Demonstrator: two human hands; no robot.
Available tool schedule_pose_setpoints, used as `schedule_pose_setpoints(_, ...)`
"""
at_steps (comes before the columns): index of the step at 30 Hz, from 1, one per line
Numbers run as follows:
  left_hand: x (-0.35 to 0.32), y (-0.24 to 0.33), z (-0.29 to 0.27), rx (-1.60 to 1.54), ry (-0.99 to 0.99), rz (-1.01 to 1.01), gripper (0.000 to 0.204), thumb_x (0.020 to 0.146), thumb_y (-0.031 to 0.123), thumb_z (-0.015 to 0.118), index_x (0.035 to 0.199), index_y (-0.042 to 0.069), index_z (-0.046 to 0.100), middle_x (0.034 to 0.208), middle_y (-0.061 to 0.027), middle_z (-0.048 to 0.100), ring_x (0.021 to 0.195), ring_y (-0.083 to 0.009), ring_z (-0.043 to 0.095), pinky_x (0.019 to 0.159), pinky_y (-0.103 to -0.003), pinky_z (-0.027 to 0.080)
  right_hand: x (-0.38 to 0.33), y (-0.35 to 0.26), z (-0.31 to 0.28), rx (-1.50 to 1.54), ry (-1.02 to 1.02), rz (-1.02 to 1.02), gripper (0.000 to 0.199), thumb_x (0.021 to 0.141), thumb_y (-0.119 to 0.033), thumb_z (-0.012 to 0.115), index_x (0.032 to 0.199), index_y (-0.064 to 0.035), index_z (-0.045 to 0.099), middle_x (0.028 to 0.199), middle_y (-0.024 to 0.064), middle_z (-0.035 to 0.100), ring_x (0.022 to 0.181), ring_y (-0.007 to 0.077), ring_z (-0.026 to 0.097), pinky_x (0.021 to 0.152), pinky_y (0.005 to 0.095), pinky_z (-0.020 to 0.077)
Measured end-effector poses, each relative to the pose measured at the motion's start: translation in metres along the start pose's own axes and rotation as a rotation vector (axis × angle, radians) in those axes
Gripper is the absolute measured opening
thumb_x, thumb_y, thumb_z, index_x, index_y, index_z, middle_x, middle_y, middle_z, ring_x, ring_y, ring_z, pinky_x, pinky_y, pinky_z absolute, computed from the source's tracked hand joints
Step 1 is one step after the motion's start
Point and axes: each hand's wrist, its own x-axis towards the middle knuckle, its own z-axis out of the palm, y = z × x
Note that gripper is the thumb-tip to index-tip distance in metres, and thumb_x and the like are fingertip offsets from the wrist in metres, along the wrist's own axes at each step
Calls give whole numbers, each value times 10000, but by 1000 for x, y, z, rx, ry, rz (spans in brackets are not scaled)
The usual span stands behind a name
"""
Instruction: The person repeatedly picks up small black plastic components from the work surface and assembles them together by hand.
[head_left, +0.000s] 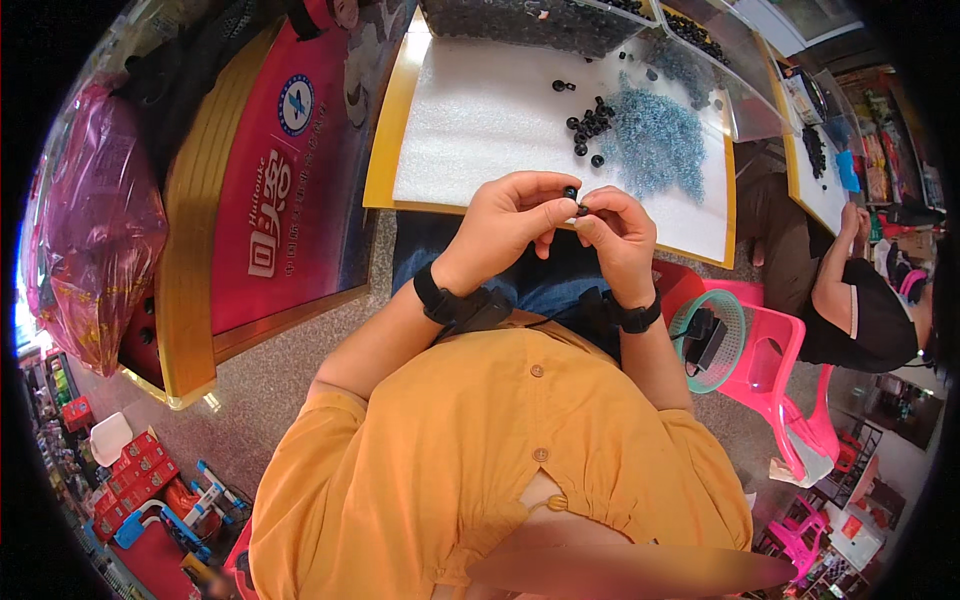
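the left hand (515, 222) and the right hand (618, 235) meet just above the near edge of the white foam mat (480, 120), pinching between their fingertips two small black ring parts (575, 200), one in each. beyond them lie a loose cluster of about a dozen black rings (590, 122) beside a heap of blue-grey metal bits (655, 140), uncounted. clear bins (540, 22) at the far edge hold more dark pieces; a pink stool (775, 360) with a green basket (712, 340) stands at the right.

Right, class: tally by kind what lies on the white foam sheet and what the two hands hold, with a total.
Heaps of pale blue small parts: 1
Clusters of loose black ring parts: 1
Small black pieces pinched between left hand and right hand: 2
Total: 4
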Motion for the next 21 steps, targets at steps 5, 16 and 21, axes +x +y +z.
schedule_pose_setpoints(5, 1, -4, -2, 26, -6, 51, 303, 914, 120, 681, 1176, -24, 631, 879, -35, 656, 631, -63, 564, 521, -214, 483, 1, 0, -3, -57, -10, -43, 189, 871, -11, 703, 1053, 12, 657, 954, 51, 617, 703, 75, 551, 609, 196, 445)
schedule_pose_setpoints(16, 1, -10, -2, 593, 24, 385, 262, 867, 52, 703, 1127, 25, 695, 871, -44, 652, 619, -66, 587, 538, -204, 473, 0, -12, 0, -313, 68, -137, 161, 851, 11, 714, 1011, 3, 695, 941, 50, 634, 751, 93, 571, 631, 195, 440)
schedule_pose_setpoints(21, 2, -9, -4, 668, -2, 525, 268, 857, 31, 709, 1125, 24, 696, 881, -52, 653, 611, -68, 587, 539, -208, 478, -1, -19, -3, -445, 19, -194, 163, 849, 15, 712, 1011, 3, 698, 941, 55, 640, 767, 101, 583, 636, 204, 448)
